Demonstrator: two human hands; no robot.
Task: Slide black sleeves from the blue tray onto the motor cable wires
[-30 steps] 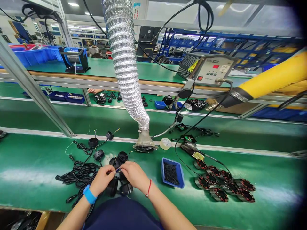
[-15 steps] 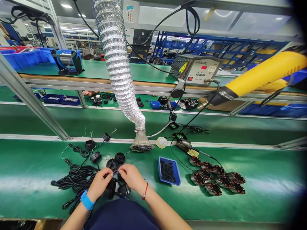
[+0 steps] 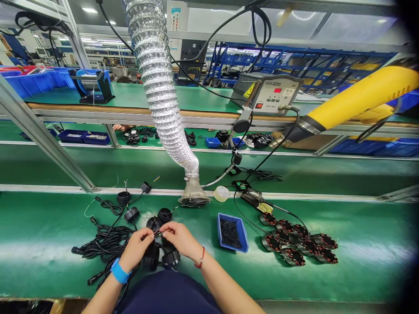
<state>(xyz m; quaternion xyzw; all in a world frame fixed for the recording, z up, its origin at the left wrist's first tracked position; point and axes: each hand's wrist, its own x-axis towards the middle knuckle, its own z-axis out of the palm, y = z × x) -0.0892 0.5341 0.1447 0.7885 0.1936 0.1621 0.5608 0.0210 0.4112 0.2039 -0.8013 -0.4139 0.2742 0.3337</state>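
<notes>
My left hand (image 3: 137,249), with a blue wristband, and my right hand (image 3: 180,240), with a red string bracelet, meet over the green bench. Between their fingertips they pinch the thin wire ends (image 3: 158,234) of a black cable. Black round housings (image 3: 164,214) with leads lie just beyond and under the hands. A tangle of black cables (image 3: 108,242) spreads to the left of my left hand.
A blue tray of small black parts (image 3: 232,232) sits right of my hands, then a cluster of red-and-black wound stators (image 3: 296,244). A foil extraction hose (image 3: 163,100) ends at the bench. A soldering station (image 3: 273,93) and a yellow tool (image 3: 356,102) stand behind. Another person's hand (image 3: 120,127) shows across the line.
Both hands stay together on the wire ends with only small finger shifts. The view has swung slightly, so everything sits a little lower and further left.
</notes>
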